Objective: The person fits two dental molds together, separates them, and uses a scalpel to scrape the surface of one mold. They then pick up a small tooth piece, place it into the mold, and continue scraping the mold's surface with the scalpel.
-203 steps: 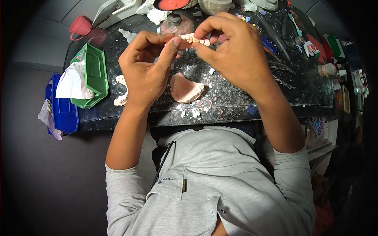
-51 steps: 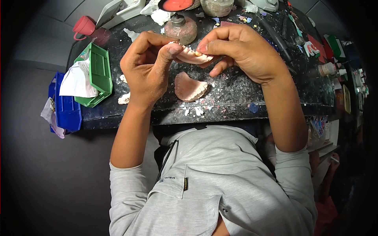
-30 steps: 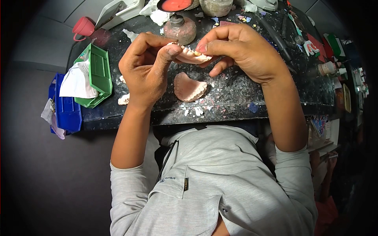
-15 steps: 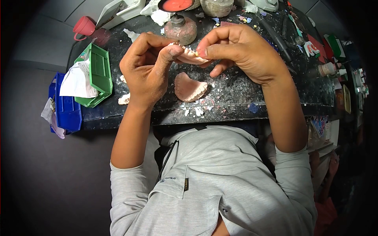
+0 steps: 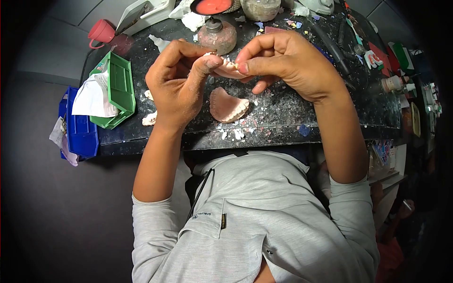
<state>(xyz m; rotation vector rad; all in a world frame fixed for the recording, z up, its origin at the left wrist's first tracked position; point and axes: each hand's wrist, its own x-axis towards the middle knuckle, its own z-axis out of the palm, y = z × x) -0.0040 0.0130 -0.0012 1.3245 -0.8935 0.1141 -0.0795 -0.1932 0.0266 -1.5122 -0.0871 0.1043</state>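
Note:
Above the bench, my left hand (image 5: 177, 78) is closed, its thumb and fingers gripping one end of a pale pink dental cast (image 5: 229, 72) with a row of teeth along its upper edge. At the cast's other end, my right hand (image 5: 295, 66) pinches with thumb and index finger. A tiny yellowish spot shows at that pinch, too small to make out fully. Part of the cast is hidden behind my fingers. Below both hands, a second pink dental cast (image 5: 228, 106) lies on the bench, its teeth towards me.
A glass spirit burner (image 5: 217, 37) stands just behind my hands. Green bin (image 5: 121, 85) and blue bin (image 5: 82, 137) sit at left, near a pink cup (image 5: 101, 31). Plaster crumbs litter the dark bench (image 5: 292, 113). Another person's hand (image 5: 405, 208) shows at lower right.
Both hands and the held cast have barely shifted. At the lower right, the other person's hand has moved slightly and now shows a small pale object.

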